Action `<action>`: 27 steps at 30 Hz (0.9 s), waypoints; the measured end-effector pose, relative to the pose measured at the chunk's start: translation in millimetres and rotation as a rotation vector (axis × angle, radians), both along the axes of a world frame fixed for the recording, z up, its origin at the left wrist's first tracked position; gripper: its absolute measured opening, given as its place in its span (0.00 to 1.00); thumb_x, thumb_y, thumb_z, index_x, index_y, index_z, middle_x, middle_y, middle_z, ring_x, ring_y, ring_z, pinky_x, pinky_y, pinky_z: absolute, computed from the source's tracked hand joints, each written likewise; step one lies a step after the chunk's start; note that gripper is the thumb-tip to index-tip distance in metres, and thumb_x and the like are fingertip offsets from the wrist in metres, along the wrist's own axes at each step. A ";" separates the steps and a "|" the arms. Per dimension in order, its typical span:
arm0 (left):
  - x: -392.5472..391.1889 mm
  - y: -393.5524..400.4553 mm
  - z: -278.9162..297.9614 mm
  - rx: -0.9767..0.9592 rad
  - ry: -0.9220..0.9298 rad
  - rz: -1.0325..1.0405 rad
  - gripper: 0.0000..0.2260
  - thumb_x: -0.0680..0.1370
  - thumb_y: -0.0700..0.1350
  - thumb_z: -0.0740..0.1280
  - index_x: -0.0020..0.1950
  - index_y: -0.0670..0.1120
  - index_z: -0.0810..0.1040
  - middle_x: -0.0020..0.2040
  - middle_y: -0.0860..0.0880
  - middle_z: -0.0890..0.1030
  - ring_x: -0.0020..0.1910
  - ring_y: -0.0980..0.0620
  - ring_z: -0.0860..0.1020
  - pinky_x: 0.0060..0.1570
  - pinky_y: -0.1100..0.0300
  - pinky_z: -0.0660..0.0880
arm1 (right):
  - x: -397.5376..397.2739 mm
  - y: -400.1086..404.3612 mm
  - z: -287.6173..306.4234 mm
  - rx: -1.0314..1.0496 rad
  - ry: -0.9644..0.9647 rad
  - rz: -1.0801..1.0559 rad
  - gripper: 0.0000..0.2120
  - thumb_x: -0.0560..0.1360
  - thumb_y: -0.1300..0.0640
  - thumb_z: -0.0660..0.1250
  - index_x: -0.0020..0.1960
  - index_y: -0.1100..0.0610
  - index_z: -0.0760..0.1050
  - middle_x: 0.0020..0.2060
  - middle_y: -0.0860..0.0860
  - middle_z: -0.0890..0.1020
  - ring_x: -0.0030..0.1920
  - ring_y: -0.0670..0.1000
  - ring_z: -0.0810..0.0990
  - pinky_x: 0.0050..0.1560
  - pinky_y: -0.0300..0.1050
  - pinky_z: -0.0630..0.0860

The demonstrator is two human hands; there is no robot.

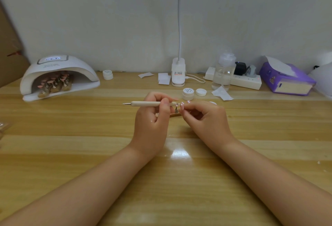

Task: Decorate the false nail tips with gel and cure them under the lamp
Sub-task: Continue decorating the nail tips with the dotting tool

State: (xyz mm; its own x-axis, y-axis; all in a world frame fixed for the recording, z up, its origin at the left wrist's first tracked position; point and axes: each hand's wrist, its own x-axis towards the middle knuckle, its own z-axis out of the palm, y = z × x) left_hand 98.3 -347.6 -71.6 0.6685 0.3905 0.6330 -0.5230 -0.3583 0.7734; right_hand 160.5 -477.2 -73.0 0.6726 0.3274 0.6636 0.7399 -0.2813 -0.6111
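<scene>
A wooden dotting pen [151,103] is gripped in the left hand [152,119] over the table [89,144], the right hand's [204,118] fingers curled beside it, their hold unclear, while nail tips [53,82] sit inside the lamp [57,74].

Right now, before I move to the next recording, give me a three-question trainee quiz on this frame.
1. True or false: the nail lamp already has nail tips on stands inside.
2. Which hand holds the wooden dotting tool? A) left hand B) right hand
3. Fill in: the loose white lid lies just right of the open ____.

Key: 1 true; 2 A; 3 gel jar.
</scene>
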 end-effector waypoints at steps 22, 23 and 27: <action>2.3 0.7 -3.3 0.046 0.041 -0.030 0.06 0.77 0.46 0.59 0.43 0.54 0.74 0.37 0.59 0.81 0.38 0.60 0.80 0.41 0.66 0.77 | 1.3 0.1 -1.9 -0.003 0.002 0.000 0.02 0.71 0.61 0.72 0.43 0.58 0.84 0.34 0.51 0.83 0.34 0.47 0.79 0.38 0.42 0.76; 2.3 0.7 -3.2 0.048 0.042 -0.029 0.06 0.77 0.46 0.59 0.43 0.54 0.74 0.37 0.58 0.81 0.38 0.60 0.80 0.41 0.66 0.77 | 1.4 0.0 -1.9 -0.004 0.000 -0.002 0.02 0.71 0.61 0.72 0.43 0.58 0.84 0.34 0.50 0.83 0.34 0.47 0.79 0.38 0.41 0.76; 2.2 -0.3 -2.7 0.049 0.039 -0.025 0.06 0.77 0.46 0.59 0.43 0.54 0.74 0.37 0.58 0.81 0.38 0.61 0.80 0.40 0.68 0.76 | 2.1 0.1 -2.3 -0.003 -0.001 -0.003 0.02 0.71 0.62 0.73 0.43 0.58 0.84 0.34 0.50 0.83 0.33 0.46 0.79 0.38 0.40 0.76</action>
